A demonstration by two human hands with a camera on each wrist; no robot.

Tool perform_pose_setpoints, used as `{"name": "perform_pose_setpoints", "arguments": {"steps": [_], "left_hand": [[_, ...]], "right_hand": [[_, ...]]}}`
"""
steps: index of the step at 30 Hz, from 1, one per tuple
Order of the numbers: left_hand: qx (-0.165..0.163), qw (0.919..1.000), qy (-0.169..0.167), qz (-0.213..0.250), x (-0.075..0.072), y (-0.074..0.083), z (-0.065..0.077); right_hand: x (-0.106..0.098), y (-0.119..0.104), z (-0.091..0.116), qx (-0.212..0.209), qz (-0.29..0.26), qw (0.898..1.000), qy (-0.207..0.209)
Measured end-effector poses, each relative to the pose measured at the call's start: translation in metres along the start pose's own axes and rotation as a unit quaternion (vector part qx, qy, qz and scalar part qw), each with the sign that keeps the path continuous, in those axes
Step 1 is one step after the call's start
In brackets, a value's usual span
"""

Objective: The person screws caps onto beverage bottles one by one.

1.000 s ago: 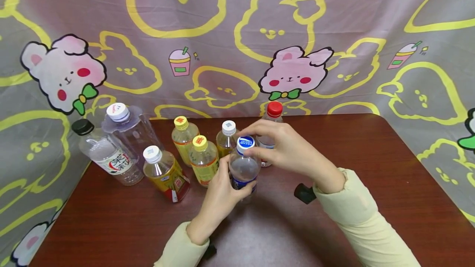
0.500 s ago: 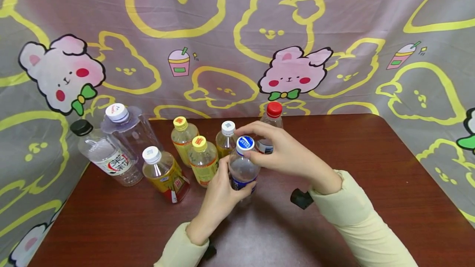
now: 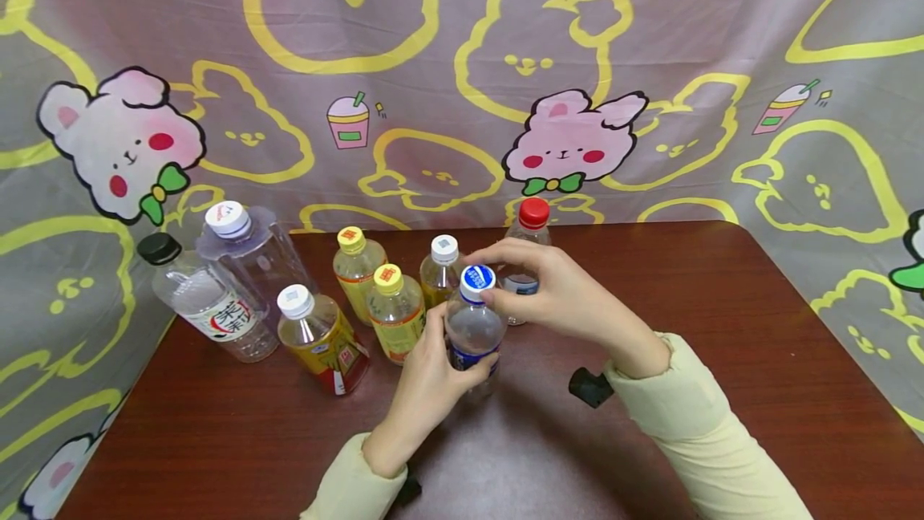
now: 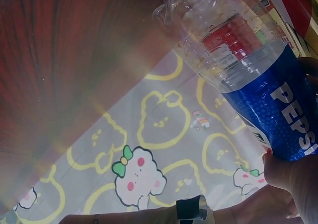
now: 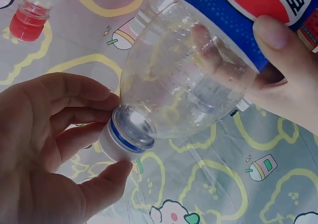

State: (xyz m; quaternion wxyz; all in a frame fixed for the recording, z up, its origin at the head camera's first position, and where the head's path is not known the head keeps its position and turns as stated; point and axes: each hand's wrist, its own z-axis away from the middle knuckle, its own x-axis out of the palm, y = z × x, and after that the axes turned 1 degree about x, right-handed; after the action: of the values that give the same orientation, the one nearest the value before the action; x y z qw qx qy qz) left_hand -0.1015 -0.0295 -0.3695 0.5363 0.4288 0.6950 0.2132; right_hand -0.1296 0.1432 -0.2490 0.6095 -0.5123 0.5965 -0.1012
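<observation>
A clear plastic Pepsi bottle [image 3: 475, 327] with a blue label [image 4: 278, 102] stands upright in front of me. My left hand [image 3: 433, 379] grips it round the label, with the thumb on the near side. At the top, my right hand [image 3: 563, 291] pinches the white cap [image 3: 478, 283], whose top carries a blue print. The right wrist view shows the thumb and fingers on opposite sides of the cap [image 5: 117, 142], which sits on the neck. No liquid is visible inside the bottle.
Left of my hands stand several capped bottles, among them a yellow-capped bottle [image 3: 397, 319], a brown-labelled one [image 3: 325, 343] and a black-capped one [image 3: 212, 303]. A red-capped bottle [image 3: 534, 215] is behind my right hand. Patterned cloth [image 3: 433, 103] hangs behind the brown table [image 3: 722, 319].
My right hand has shifted slightly left and back right while its fingers stay about the cap. The print on the cap has turned. My left hand and the bottle keep their place.
</observation>
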Motion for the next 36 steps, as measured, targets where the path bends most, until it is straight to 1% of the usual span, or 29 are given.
{"name": "perform_pose_setpoints", "arguments": {"steps": [5,10,14,17,21,24,26,31,36], "left_hand": [[0.001,1.0,0.0,-0.001,0.0,0.0,0.0],[-0.002,1.0,0.002,-0.001,0.0,0.0,0.0],[-0.004,1.0,0.004,-0.001,0.0,0.0,0.001],[-0.004,1.0,0.002,0.002,-0.001,0.0,0.001],[-0.003,1.0,0.002,0.006,-0.002,0.001,0.001],[-0.005,1.0,0.001,0.005,-0.001,0.0,0.001],[-0.006,1.0,0.0,0.004,-0.001,0.0,0.001],[-0.007,1.0,-0.004,0.002,-0.001,-0.001,0.0],[-0.006,1.0,-0.003,0.001,0.0,0.0,0.0]], "right_hand": [[0.002,0.003,-0.001,0.015,-0.007,1.0,0.018],[0.005,0.002,-0.002,0.021,-0.018,0.999,0.034],[0.009,0.001,-0.004,0.021,-0.01,0.999,0.046],[0.011,0.001,-0.005,0.015,0.001,0.999,0.043],[0.009,0.0,-0.002,-0.011,0.001,1.0,0.022],[0.006,0.001,0.0,-0.028,0.003,0.999,0.015],[0.004,0.002,0.001,-0.026,0.003,1.0,0.013],[0.001,0.003,0.002,-0.004,-0.004,1.0,0.01],[0.002,0.004,0.001,-0.004,-0.011,1.0,0.022]]}}
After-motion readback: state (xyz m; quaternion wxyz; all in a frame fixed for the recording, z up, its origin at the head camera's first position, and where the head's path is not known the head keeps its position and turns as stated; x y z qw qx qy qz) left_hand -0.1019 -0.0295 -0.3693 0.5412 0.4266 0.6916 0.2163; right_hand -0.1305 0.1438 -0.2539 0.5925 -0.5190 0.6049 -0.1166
